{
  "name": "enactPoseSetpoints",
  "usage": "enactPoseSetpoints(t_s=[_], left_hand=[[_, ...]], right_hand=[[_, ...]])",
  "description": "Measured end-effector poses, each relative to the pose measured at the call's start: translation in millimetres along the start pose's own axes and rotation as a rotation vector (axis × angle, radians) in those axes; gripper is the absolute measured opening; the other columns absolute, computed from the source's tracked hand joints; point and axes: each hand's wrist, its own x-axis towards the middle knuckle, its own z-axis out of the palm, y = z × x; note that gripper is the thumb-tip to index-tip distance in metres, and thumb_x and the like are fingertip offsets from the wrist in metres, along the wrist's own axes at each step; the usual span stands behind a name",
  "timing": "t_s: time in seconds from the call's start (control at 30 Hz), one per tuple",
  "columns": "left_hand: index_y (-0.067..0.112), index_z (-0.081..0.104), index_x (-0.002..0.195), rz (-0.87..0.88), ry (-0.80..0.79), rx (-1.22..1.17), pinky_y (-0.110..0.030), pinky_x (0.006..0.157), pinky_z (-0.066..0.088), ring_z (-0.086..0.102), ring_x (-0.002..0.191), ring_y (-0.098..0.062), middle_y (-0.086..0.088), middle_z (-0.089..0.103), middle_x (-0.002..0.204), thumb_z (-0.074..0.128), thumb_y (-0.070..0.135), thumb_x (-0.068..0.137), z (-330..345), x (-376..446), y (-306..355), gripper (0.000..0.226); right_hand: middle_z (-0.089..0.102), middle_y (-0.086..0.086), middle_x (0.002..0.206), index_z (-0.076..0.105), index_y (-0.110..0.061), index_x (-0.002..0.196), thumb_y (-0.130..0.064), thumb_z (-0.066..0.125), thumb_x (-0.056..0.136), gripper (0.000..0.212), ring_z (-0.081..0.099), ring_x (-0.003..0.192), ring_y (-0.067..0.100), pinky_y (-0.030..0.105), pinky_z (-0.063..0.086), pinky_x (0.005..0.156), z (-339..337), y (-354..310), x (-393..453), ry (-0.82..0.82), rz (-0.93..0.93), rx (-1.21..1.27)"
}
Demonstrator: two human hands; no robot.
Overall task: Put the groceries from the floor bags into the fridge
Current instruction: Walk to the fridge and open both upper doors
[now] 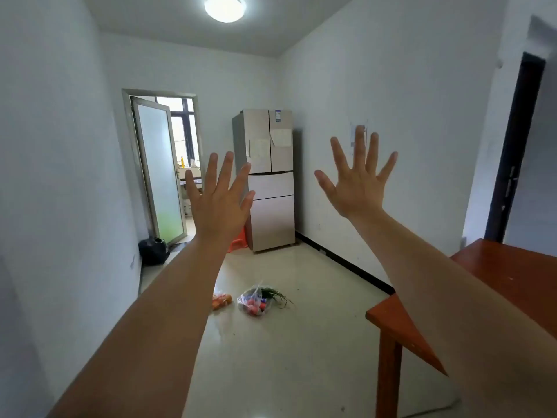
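Note:
A tall beige fridge stands against the far wall, all its doors closed. On the floor in the middle of the room lie two clear plastic bags: one with red and blue items and green onions, and a smaller one with orange produce, partly hidden behind my left forearm. My left hand and my right hand are raised at arm's length in front of me, fingers spread, holding nothing. Both hands are well above the bags.
A red-brown wooden table juts in from the right. A black bag sits by the open frosted-glass door at the far left. An orange stool stands beside the fridge. A dark doorway is on the right.

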Motion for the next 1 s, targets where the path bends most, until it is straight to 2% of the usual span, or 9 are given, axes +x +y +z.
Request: enactPoseSetpoints(t_s=[0.1, 0.17, 0.27, 0.37, 0.47, 0.57, 0.67, 0.83, 1.0], left_hand=[[0.024, 0.066, 0.119, 0.072, -0.029, -0.044, -0.061, 0.089, 0.045, 0.062, 0.117, -0.03, -0.008, 0.065, 0.125, 0.017, 0.04, 0.099, 6.5, 6.7, -2.5, 0.054], [0.021, 0.07, 0.112, 0.11, -0.005, -0.024, -0.061, 0.088, 0.046, 0.064, 0.113, -0.031, -0.01, 0.067, 0.122, 0.033, 0.038, 0.089, 18.3, 9.4, 0.0, 0.047], [0.013, 0.072, 0.099, 0.116, -0.042, -0.087, -0.057, 0.084, 0.05, 0.066, 0.106, -0.035, -0.015, 0.069, 0.114, 0.042, 0.029, 0.079, 40.2, 7.4, 9.3, 0.04], [0.003, 0.069, 0.096, 0.119, -0.089, -0.163, -0.048, 0.08, 0.052, 0.067, 0.095, -0.038, -0.021, 0.069, 0.105, 0.059, 0.014, 0.073, 71.5, 9.4, 21.7, 0.027], [0.003, 0.06, 0.114, 0.05, -0.325, -0.138, -0.039, 0.089, 0.044, 0.055, 0.11, -0.031, -0.015, 0.059, 0.119, 0.042, 0.018, 0.094, 118.4, 9.9, 37.8, 0.031], [0.005, 0.058, 0.115, 0.038, -0.433, -0.117, -0.037, 0.089, 0.044, 0.052, 0.111, -0.029, -0.014, 0.057, 0.121, 0.039, 0.021, 0.095, 179.7, 8.3, 53.0, 0.032], [0.003, 0.058, 0.116, 0.004, -0.527, -0.144, -0.039, 0.09, 0.044, 0.052, 0.113, -0.031, -0.015, 0.054, 0.124, 0.041, 0.02, 0.095, 252.6, 16.4, 68.3, 0.033], [0.002, 0.059, 0.113, -0.023, -0.77, -0.138, -0.035, 0.083, 0.046, 0.057, 0.103, -0.031, -0.016, 0.057, 0.114, 0.041, 0.017, 0.094, 371.0, 55.8, 93.4, 0.03], [0.003, 0.06, 0.111, -0.009, -0.878, -0.139, -0.032, 0.075, 0.043, 0.06, 0.1, -0.029, -0.014, 0.06, 0.111, 0.042, 0.016, 0.093, 481.7, 90.7, 112.8, 0.029]], right_hand=[[-0.014, 0.007, 0.159, -0.001, -0.03, 0.149, -0.053, 0.023, 0.095, 0.063, -0.015, 0.146, 0.03, 0.056, -0.008, 0.115, 9.3, -13.7, 9.3, 0.009, -0.065, -0.048], [-0.007, 0.008, 0.16, 0.005, -0.025, 0.15, -0.047, 0.026, 0.097, 0.061, -0.011, 0.147, 0.03, 0.054, -0.006, 0.116, 21.1, -23.2, 12.9, 0.012, -0.101, -0.04], [0.019, 0.012, 0.156, 0.026, -0.015, 0.145, -0.031, 0.036, 0.096, 0.052, 0.009, 0.146, 0.029, 0.052, 0.003, 0.117, 49.3, -36.2, 16.4, 0.019, -0.123, 0.022], [0.046, 0.017, 0.138, 0.048, -0.004, 0.129, -0.018, 0.042, 0.092, 0.039, 0.035, 0.134, 0.032, 0.049, 0.02, 0.114, 93.2, -42.5, 24.9, 0.016, -0.143, 0.065], [0.059, 0.018, 0.117, 0.058, 0.001, 0.111, -0.014, 0.042, 0.09, 0.031, 0.05, 0.113, 0.033, 0.041, 0.038, 0.097, 145.6, -39.1, 37.3, -0.055, -0.143, 0.064], [0.061, 0.019, 0.108, 0.06, 0.004, 0.103, -0.012, 0.042, 0.089, 0.027, 0.052, 0.104, 0.034, 0.04, 0.041, 0.085, 203.6, -28.7, 51.1, -0.156, -0.156, 0.057], [0.059, 0.016, 0.112, 0.057, 0.0, 0.107, -0.014, 0.039, 0.091, 0.028, 0.052, 0.106, 0.031, 0.037, 0.043, 0.085, 269.7, -9.1, 79.3, -0.261, -0.178, 0.006], [0.058, 0.017, 0.115, 0.057, 0.0, 0.112, -0.014, 0.041, 0.092, 0.029, 0.051, 0.109, 0.032, 0.038, 0.044, 0.087, 372.5, 28.7, 150.5, -0.393, -0.157, 0.012], [0.057, 0.017, 0.118, 0.057, -0.001, 0.117, -0.014, 0.04, 0.092, 0.033, 0.051, 0.111, 0.032, 0.039, 0.044, 0.089, 466.0, 60.4, 215.1, -0.446, -0.109, 0.022]])
